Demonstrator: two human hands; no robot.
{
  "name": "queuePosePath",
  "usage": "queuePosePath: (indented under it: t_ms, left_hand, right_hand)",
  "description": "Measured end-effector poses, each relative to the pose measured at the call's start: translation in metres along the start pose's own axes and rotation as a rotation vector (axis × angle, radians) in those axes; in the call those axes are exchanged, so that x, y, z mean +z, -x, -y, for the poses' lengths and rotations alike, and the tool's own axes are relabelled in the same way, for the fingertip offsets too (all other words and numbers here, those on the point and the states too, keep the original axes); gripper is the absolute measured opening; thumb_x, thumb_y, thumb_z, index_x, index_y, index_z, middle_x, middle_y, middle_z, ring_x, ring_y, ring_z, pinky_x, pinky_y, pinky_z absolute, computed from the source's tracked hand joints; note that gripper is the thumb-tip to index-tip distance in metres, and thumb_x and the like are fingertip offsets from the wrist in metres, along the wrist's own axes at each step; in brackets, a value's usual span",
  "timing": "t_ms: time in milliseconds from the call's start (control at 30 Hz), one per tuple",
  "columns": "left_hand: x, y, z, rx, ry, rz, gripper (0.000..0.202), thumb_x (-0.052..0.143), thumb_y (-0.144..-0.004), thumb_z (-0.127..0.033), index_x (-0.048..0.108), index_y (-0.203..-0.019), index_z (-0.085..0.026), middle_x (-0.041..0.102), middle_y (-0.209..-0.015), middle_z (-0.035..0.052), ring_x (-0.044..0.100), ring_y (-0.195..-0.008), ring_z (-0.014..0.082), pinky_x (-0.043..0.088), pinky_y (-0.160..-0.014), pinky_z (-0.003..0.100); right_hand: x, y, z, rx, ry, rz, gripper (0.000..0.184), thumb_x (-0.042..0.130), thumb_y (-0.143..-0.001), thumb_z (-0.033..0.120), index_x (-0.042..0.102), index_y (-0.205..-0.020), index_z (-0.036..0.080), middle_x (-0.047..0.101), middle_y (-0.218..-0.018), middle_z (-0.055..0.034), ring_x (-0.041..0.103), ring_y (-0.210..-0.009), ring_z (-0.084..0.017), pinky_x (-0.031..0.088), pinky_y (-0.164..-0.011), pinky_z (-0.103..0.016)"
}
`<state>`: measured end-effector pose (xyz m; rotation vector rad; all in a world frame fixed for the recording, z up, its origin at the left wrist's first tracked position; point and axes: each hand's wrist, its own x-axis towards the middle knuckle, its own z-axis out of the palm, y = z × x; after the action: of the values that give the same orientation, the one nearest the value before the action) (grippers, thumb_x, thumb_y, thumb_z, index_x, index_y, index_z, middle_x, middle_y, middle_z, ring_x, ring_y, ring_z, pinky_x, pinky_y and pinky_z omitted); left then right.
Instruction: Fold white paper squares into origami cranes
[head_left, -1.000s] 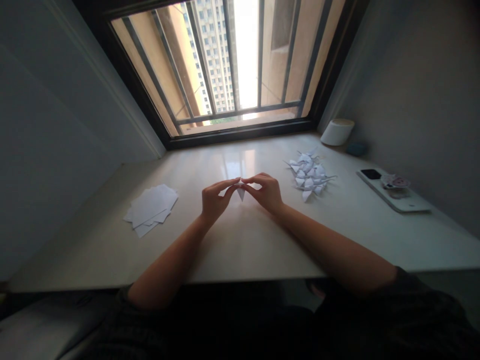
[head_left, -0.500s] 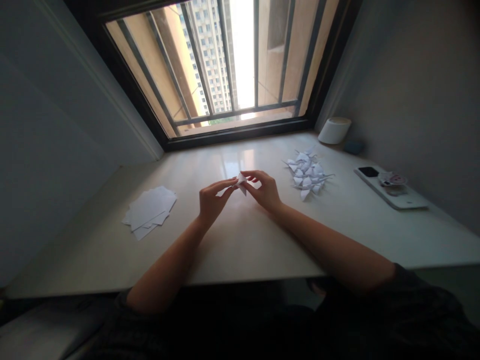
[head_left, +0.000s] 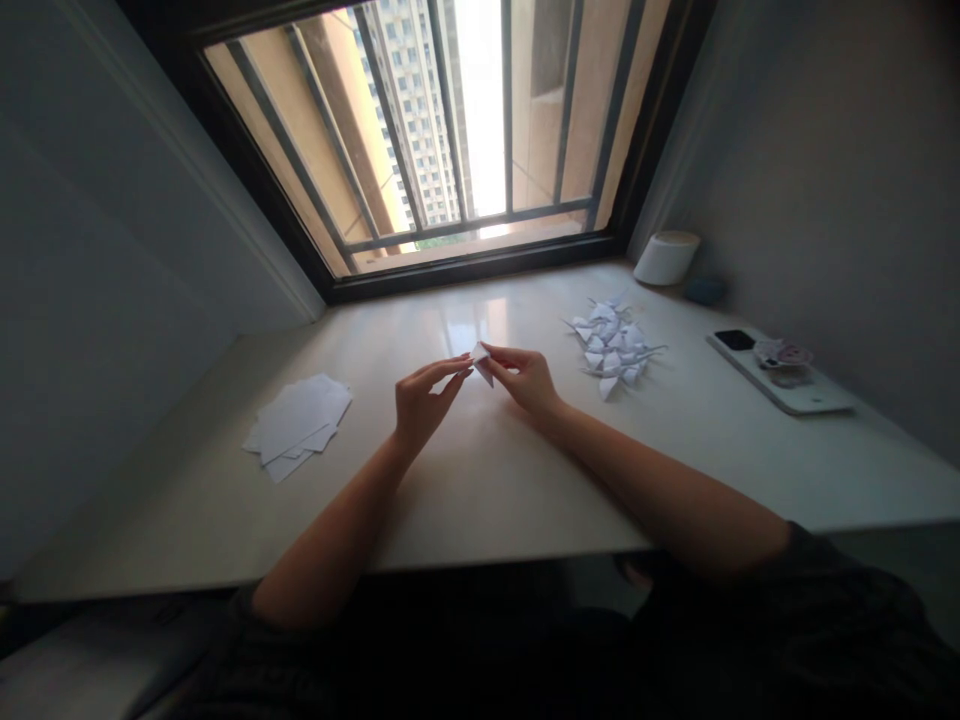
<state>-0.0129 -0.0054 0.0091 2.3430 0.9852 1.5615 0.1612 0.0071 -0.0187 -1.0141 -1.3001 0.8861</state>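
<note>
A small folded white paper point(head_left: 482, 362) is held up between my two hands above the middle of the table. My left hand point(head_left: 424, 398) pinches its left side between thumb and fingertips. From the other side, my right hand point(head_left: 529, 379) grips it with thumb and index finger. One pointed flap of the paper hangs downward. To the right lies a heap of folded white paper pieces point(head_left: 616, 350) with thin points, resembling origami cranes. A loose stack of white paper sheets point(head_left: 300, 418) lies to the left.
The white table point(head_left: 465, 500) runs up to a barred window point(head_left: 450, 130). At the right are a phone point(head_left: 780, 385) with a round attachment on its back, a white cup-like container point(head_left: 667, 258) and a small dark bluish object point(head_left: 705, 290) by the wall.
My right hand's fingers have closed in on the folded paper, with the index finger now lower and straighter. The paper has turned slightly. My left hand has hardly moved.
</note>
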Motion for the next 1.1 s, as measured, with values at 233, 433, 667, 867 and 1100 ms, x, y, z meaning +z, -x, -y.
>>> queuePosePath:
  t_ms: [233, 433, 667, 867, 1100]
  left_hand:
    - [0.0003, 0.0008, -0.0011, -0.001, -0.007, 0.009, 0.018, 0.067, -0.082, -0.025, 0.073, -0.099, -0.024, 0.074, -0.102, 0.0023, 0.07, -0.096, 0.0191, 0.057, -0.09, 0.035]
    - [0.0003, 0.0009, -0.003, 0.02, -0.031, 0.014, 0.017, 0.068, -0.081, -0.024, 0.073, -0.098, -0.025, 0.074, -0.102, 0.0021, 0.071, -0.095, 0.0188, 0.057, -0.087, 0.033]
    - [0.0001, -0.0001, -0.0036, 0.026, -0.049, -0.015, 0.016, 0.066, -0.083, -0.022, 0.073, -0.098, -0.025, 0.074, -0.103, 0.0015, 0.07, -0.095, 0.018, 0.057, -0.087, 0.033]
    - [-0.0006, -0.0001, -0.0012, 0.033, -0.059, -0.011, 0.017, 0.066, -0.084, -0.022, 0.073, -0.099, -0.026, 0.074, -0.102, 0.0009, 0.071, -0.094, 0.0179, 0.057, -0.086, 0.033]
    - [-0.0009, 0.0015, -0.0012, 0.056, -0.054, 0.017, 0.017, 0.067, -0.083, -0.022, 0.073, -0.097, -0.027, 0.074, -0.102, 0.0008, 0.071, -0.093, 0.0172, 0.057, -0.085, 0.031]
  right_hand:
    - [0.0003, -0.0027, -0.0043, 0.026, -0.107, 0.012, 0.038, 0.074, -0.069, 0.047, 0.075, -0.101, 0.025, 0.076, -0.095, -0.0048, 0.07, -0.08, -0.023, 0.055, -0.075, -0.037]
    - [-0.0002, -0.0022, -0.0039, -0.006, -0.06, 0.011, 0.038, 0.072, -0.071, 0.049, 0.075, -0.098, 0.023, 0.076, -0.087, -0.0057, 0.068, -0.074, -0.02, 0.055, -0.071, -0.036]
    - [-0.0017, -0.0003, 0.0017, -0.202, 0.079, 0.045, 0.045, 0.067, -0.079, 0.041, 0.063, -0.121, 0.028, 0.073, -0.101, -0.0046, 0.068, -0.083, -0.018, 0.054, -0.077, -0.035]
    - [-0.0026, -0.002, 0.0003, -0.208, 0.073, 0.079, 0.027, 0.065, -0.079, 0.039, 0.073, -0.102, 0.026, 0.074, -0.097, -0.0048, 0.068, -0.083, -0.019, 0.055, -0.076, -0.035]
    - [-0.0011, -0.0034, 0.0003, -0.086, -0.031, 0.05, 0.028, 0.071, -0.074, 0.039, 0.075, -0.098, 0.024, 0.076, -0.093, -0.0051, 0.07, -0.083, -0.021, 0.055, -0.077, -0.036]
